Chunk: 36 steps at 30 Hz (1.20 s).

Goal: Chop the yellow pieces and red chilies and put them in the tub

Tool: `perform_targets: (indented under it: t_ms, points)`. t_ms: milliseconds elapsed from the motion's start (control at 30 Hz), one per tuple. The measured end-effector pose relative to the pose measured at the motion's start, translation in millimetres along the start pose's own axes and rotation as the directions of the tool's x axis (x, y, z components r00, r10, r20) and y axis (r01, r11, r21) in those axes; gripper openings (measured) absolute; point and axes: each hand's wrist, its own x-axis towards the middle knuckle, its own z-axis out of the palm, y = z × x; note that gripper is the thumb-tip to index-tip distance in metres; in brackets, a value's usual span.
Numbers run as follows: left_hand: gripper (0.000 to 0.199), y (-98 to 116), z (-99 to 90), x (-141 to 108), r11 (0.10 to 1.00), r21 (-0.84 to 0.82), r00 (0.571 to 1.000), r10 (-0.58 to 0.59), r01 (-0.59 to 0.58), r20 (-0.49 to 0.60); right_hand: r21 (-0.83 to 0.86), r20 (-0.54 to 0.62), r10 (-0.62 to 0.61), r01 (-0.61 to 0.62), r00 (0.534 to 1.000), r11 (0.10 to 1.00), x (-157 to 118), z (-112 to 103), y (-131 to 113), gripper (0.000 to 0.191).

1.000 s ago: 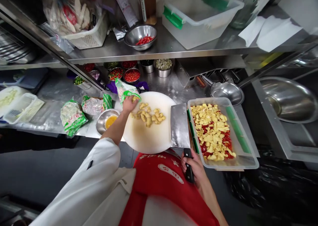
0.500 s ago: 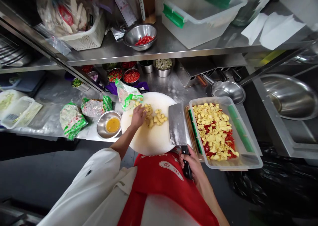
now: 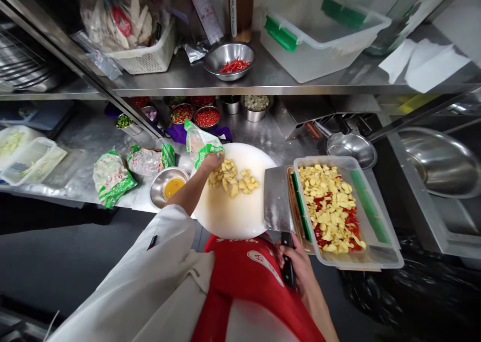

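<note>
A round white cutting board (image 3: 229, 216) lies on the steel counter with a heap of yellow ginger pieces (image 3: 235, 177) on its far half. My left hand (image 3: 211, 162) rests on the left edge of that heap, beside a green-and-clear plastic bag (image 3: 199, 144). My right hand (image 3: 295, 262) grips the black handle of a cleaver (image 3: 276, 199), whose flat blade lies along the board's right edge. Just right of the blade stands a clear plastic tub (image 3: 370, 201) of sliced ginger and red chili.
A small steel bowl of yellow sauce (image 3: 170, 185) and more plastic bags (image 3: 112, 176) lie left of the board. Small bowls of chopped chili (image 3: 206, 116) stand at the back. A steel pan (image 3: 351, 145) and a big basin (image 3: 438, 161) are to the right. A shelf (image 3: 263, 76) overhangs.
My left hand dipped into the middle of the ginger heap and has come back to its upper left edge by the bag. The cleaver has stayed beside the tub.
</note>
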Motion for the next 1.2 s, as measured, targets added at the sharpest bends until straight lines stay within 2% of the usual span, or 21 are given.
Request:
perform_targets:
  t_ms: [100,200,300,400,500,567,667,767,800,833,867,933,967,1000,1033,1067,1167,1200]
  points:
    - [0.043,4.7,12.3,-15.7,1.0,0.016,0.998,0.006,-0.005,-0.068,0.023,-0.015,-0.019,0.019,1.0,1.0,0.5,3.9,1.3,0.024]
    - [0.044,9.2,24.6,-38.1,0.992,-0.005,0.978,0.126,-0.128,-0.166,0.009,-0.029,-0.028,0.028,0.999,1.0,1.6,7.9,-0.2,0.024]
    - [0.049,18.3,34.4,-64.7,0.985,-0.037,0.961,0.153,-0.166,-0.229,-0.021,-0.029,-0.022,0.021,0.999,1.0,2.2,11.3,-3.5,0.023]
    - [0.068,32.9,42.3,-93.0,0.971,0.03,0.95,0.24,-0.239,-0.2,-0.099,-0.039,-0.021,0.017,0.999,0.995,3.3,14.3,-7.6,0.023]
    - [0.074,44.0,48.0,-111.4,0.898,0.114,0.896,0.435,-0.425,-0.091,-0.189,-0.011,-0.026,0.023,1.0,0.982,6.2,15.9,-11.6,0.028]
    - [0.067,45.0,48.0,-112.4,0.862,0.143,0.867,0.496,-0.486,-0.04,-0.241,0.012,-0.024,0.026,1.0,0.97,8.3,15.2,-14.0,0.035]
    - [0.053,40.2,39.8,-101.4,0.867,0.204,0.883,0.469,-0.454,-0.025,-0.347,0.031,-0.003,0.013,1.0,0.938,9.5,12.7,-17.0,0.042]
    - [0.057,40.6,25.7,-88.0,0.862,0.276,0.894,0.448,-0.425,-0.023,-0.448,0.028,-0.012,0.023,1.0,0.894,8.0,11.3,-18.4,0.045]
    - [0.06,43.7,21.1,-84.1,0.839,0.286,0.876,0.481,-0.462,0.004,-0.47,0.025,-0.023,0.032,0.999,0.882,7.3,11.6,-18.5,0.047]
    - [0.062,48.5,17.0,-80.2,0.797,0.283,0.839,0.541,-0.533,0.056,-0.486,0.019,-0.035,0.04,0.999,0.873,6.7,12.0,-18.4,0.049]
    - [0.063,54.5,13.6,-76.2,0.736,0.264,0.779,0.613,-0.624,0.13,-0.502,0.014,-0.042,0.043,0.999,0.864,6.2,12.7,-18.3,0.053]
    - [0.064,68.3,8.8,-67.6,0.583,0.184,0.61,0.735,-0.791,0.296,-0.531,0.005,-0.044,0.04,0.999,0.847,5.6,13.9,-18.6,0.059]
    - [0.065,75.1,7.5,-63.4,0.525,0.14,0.538,0.763,-0.839,0.359,-0.543,0.002,-0.041,0.036,0.999,0.839,5.4,14.2,-19.1,0.063]
    - [0.065,81.0,7.0,-59.9,0.506,0.112,0.505,0.766,-0.855,0.397,-0.557,-0.003,-0.039,0.031,0.999,0.83,5.1,14.3,-19.9,0.066]
    - [0.064,85.8,7.3,-57.3,0.521,0.106,0.514,0.752,-0.847,0.412,-0.57,-0.01,-0.037,0.025,0.999,0.822,4.7,14.2,-21.0,0.068]
    - [0.063,89.1,8.5,-56.1,0.553,0.119,0.549,0.73,-0.824,0.409,-0.584,-0.017,-0.036,0.019,0.999,0.812,4.1,13.9,-22.2,0.07]
    - [0.065,89.5,16.4,-60.7,0.701,0.183,0.716,0.619,-0.689,0.323,-0.627,-0.041,-0.043,0.008,0.998,0.779,1.2,12.8,-25.4,0.07]
    - [0.065,86.8,19.6,-63.6,0.739,0.188,0.756,0.588,-0.647,0.288,-0.644,-0.047,-0.05,0.008,0.998,0.765,0.1,12.9,-26.2,0.069]
